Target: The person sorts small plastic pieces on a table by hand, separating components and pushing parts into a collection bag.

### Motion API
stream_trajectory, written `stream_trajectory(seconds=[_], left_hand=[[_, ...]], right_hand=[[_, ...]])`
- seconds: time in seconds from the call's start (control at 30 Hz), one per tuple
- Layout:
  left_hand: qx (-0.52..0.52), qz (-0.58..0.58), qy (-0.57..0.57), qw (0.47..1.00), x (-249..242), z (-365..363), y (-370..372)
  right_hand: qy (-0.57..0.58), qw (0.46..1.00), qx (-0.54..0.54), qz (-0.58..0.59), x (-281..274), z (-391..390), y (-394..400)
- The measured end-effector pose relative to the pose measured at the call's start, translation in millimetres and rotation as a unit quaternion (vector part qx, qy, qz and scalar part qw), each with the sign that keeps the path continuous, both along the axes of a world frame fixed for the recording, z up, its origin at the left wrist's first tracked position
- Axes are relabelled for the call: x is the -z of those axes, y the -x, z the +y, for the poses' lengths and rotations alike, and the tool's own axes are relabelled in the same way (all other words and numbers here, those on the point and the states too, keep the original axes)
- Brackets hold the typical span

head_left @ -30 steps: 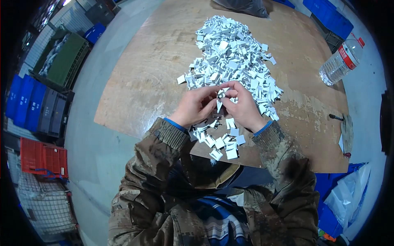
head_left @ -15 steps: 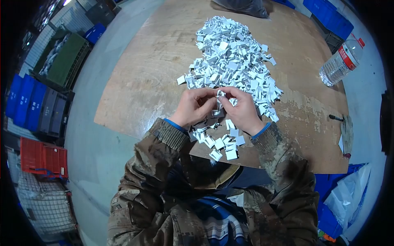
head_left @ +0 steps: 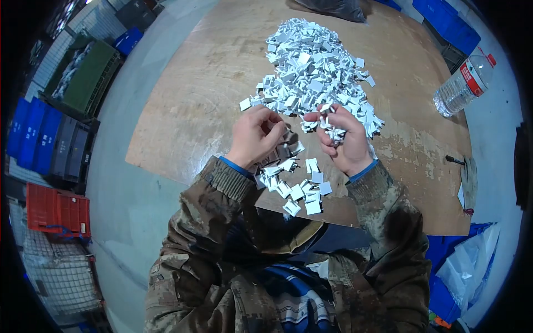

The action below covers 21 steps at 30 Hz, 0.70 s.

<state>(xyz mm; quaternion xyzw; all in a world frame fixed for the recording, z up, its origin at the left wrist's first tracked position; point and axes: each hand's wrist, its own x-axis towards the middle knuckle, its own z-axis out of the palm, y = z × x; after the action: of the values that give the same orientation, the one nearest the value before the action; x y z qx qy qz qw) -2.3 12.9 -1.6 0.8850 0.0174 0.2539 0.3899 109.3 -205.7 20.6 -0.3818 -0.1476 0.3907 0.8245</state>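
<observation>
Several small white plastic pieces (head_left: 334,134) lie in the palm of my right hand (head_left: 353,145), with another pinched near its fingertips. My left hand (head_left: 252,136) is to the left, its fingers curled in and the thumb against them; whatever is inside the curl is hidden. Just beyond both hands spreads a large heap of the same white pieces (head_left: 313,66), flat squares with raised parts. Nearer to me a smaller scatter of white pieces (head_left: 305,188) lies by the table edge. Below my left hand, a greyish lettered surface (head_left: 269,159) shows partly.
The worn wooden table (head_left: 189,94) carries a clear water bottle (head_left: 463,83) with a red cap at right. A black marker (head_left: 454,160) lies near the right edge. A dark bag (head_left: 333,8) sits at the far end. Blue crates (head_left: 33,136) and a red crate (head_left: 58,211) stand left.
My hands, together before around a white piece, have moved apart. The right has turned, showing the pieces in its palm; the left has drawn back to the left.
</observation>
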Motion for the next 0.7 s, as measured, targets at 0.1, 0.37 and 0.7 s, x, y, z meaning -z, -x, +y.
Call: stream_trajectory(seconds=[0.1,0.37,0.7], left_hand=[[-0.034,-0.019,-0.092,0.995,-5,-8,0],[0.072,0.035,-0.054,0.995,-5,-3,3],[-0.230,0.074,-0.167,0.956,-5,-1,6]], right_hand=[[0.162,0.984,0.001,-0.072,-3,-3,-5],[0.359,0.666,0.134,-0.640,28,14,13],[0.384,0.712,0.027,-0.587,9,9,11]])
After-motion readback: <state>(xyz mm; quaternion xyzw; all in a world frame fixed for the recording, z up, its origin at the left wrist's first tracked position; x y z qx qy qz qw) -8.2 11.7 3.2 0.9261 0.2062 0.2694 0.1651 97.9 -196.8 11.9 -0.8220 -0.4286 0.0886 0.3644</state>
